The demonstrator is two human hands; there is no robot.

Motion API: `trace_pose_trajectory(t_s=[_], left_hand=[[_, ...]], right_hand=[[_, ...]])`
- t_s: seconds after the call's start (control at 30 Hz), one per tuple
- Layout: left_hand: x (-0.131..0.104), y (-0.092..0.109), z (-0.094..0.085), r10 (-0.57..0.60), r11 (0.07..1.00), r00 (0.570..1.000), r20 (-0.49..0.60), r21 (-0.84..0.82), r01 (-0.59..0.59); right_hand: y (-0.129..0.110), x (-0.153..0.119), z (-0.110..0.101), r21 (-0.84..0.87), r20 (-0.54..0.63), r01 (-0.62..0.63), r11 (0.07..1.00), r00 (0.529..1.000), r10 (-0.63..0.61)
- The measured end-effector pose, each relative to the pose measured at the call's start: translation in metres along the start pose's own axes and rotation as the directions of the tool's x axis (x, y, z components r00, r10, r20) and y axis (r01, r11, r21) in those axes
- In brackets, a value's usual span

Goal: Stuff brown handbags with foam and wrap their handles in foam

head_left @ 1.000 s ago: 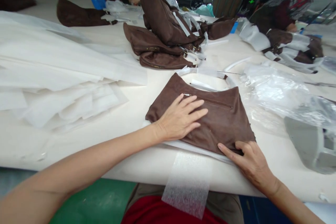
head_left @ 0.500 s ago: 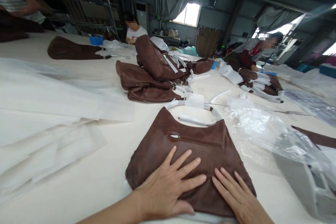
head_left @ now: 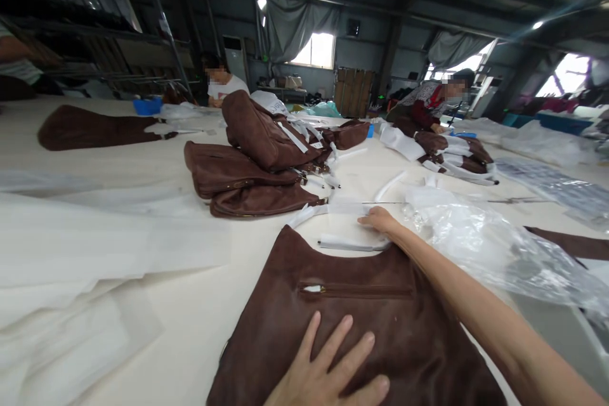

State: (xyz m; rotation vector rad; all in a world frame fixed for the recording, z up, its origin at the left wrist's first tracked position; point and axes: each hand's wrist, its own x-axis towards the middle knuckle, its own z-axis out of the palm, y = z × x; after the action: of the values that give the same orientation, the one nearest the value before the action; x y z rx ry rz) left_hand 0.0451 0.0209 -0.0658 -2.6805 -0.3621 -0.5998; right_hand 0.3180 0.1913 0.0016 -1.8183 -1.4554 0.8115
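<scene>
Brown bag lies under the left hand, spread wide, palm down; the right hand is at the white-wrapped handle, whether clamped I cannot tell. Flat on the tabletop, the bag looks soft, probably light; its handle seems the natural hold, perhaps slippery.

The single head-worn view faces forward and slightly down, near the soft dark-brown leather-look bag (its lower edge falls outside the frame), across the broad white tabletop to a bright, far-off rectangular window.
</scene>
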Motion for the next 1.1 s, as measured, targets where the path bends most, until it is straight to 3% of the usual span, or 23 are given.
trace_pose_trajectory(t_s=[0.13,0.27,0.33,0.43,0.53,0.63,0.7,0.83,1.0,1.1], left_hand=[[0.002,0.000,0.003,-0.007,0.999,0.999,-0.047,0.050,0.009],[0.003,0.002,-0.002,-0.011,1.000,1.000,-0.025,0.015,0.011],[0.005,0.002,-0.009,-0.023,0.999,0.999,0.024,-0.036,0.024],[0.008,0.004,-0.023,-0.072,0.981,0.987,0.142,-0.170,0.096],[0.013,0.005,-0.034,-0.112,0.945,0.966,0.234,-0.276,0.177],[0.015,0.005,-0.038,-0.132,0.908,0.959,0.251,-0.358,0.219],[0.015,0.005,-0.037,-0.147,0.889,0.961,0.233,-0.394,0.231],[0.013,0.008,-0.034,-0.202,0.883,0.967,0.153,-0.398,0.248],[0.006,0.013,-0.029,-0.302,0.909,0.952,-0.054,-0.317,0.270],[0.005,0.014,-0.026,-0.314,0.921,0.946,-0.082,-0.267,0.282]], right_hand=[[0.003,0.021,0.011,0.111,0.005,-0.071,0.991,0.997,0.071],[-0.008,0.020,0.007,0.254,0.030,-0.043,0.966,0.999,0.037],[-0.017,0.004,-0.001,0.325,0.051,0.007,0.946,0.998,-0.025],[-0.025,-0.049,-0.016,0.354,0.130,0.145,0.924,0.971,-0.202],[-0.013,-0.119,-0.024,0.196,0.239,0.438,0.877,0.847,-0.476],[0.014,-0.173,-0.021,0.025,0.316,0.737,0.675,0.635,-0.705],[0.032,-0.194,-0.015,-0.038,0.359,0.822,0.569,0.542,-0.760],[0.051,-0.208,-0.006,-0.083,0.418,0.818,0.570,0.548,-0.725],[0.051,-0.212,-0.008,-0.033,0.415,0.799,0.600,0.557,-0.719],[0.052,-0.212,-0.008,-0.020,0.444,0.811,0.584,0.531,-0.722]])
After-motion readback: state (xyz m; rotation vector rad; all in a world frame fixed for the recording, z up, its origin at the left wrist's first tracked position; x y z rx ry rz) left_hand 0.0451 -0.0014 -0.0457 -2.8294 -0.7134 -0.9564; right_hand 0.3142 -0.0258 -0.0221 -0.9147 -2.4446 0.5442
